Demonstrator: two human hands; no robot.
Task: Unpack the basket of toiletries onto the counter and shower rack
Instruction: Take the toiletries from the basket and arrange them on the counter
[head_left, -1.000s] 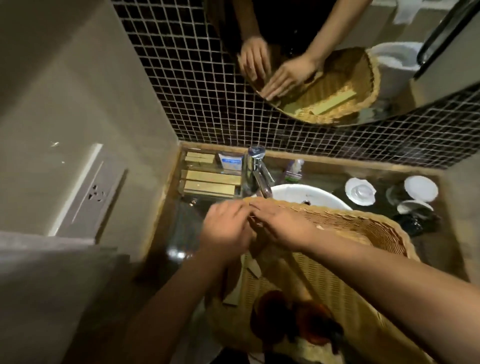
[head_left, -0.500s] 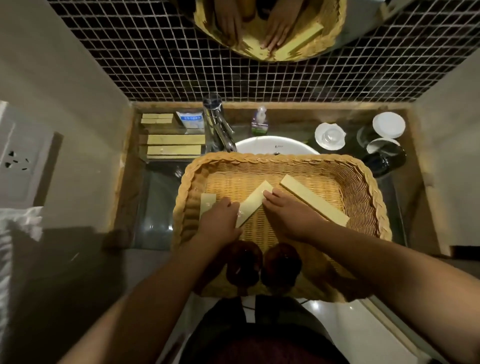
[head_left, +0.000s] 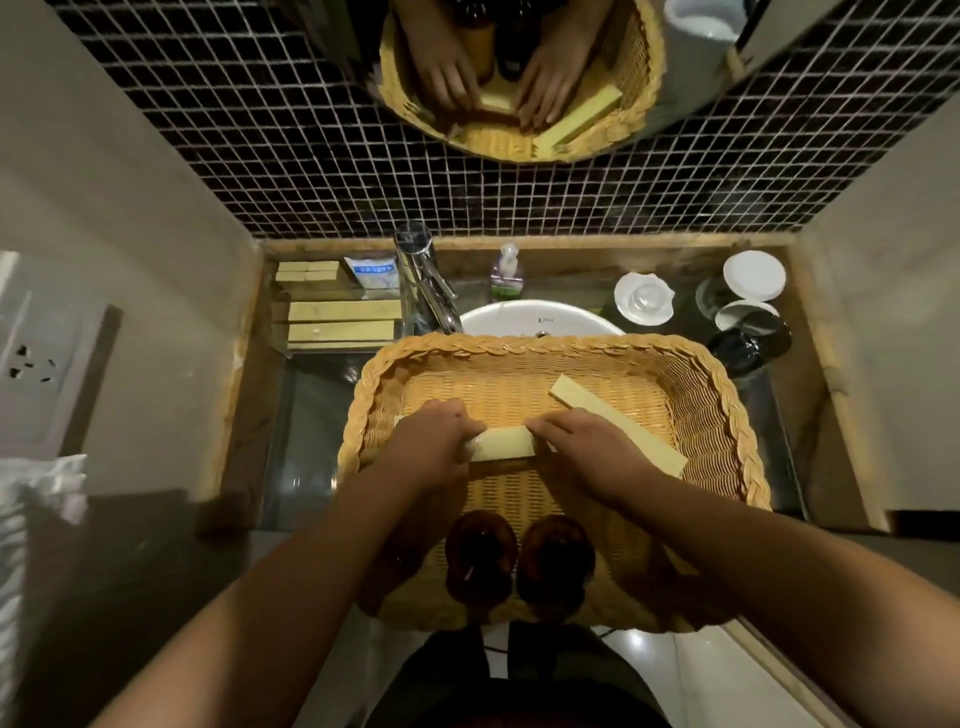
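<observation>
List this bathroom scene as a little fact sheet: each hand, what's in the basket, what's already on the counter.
Left hand: pinches one end of the pale box
Right hand: pinches its other end
Basket: sits over the sink; holds a long box and two brown bottles
Counter: similar boxes and a white packet, left of the tap

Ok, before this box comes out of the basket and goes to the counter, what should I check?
1. Grip: left hand and right hand each hold an end of the small box: ok.
2. Small box free of the long box beside it: cannot tell, the right hand covers the gap.
3. Basket steady over the sink: cannot tell, its support is hidden.
4. Brown bottles upright, between the forearms: ok.
5. Room on the counter in front of the stacked boxes: ok.
</observation>
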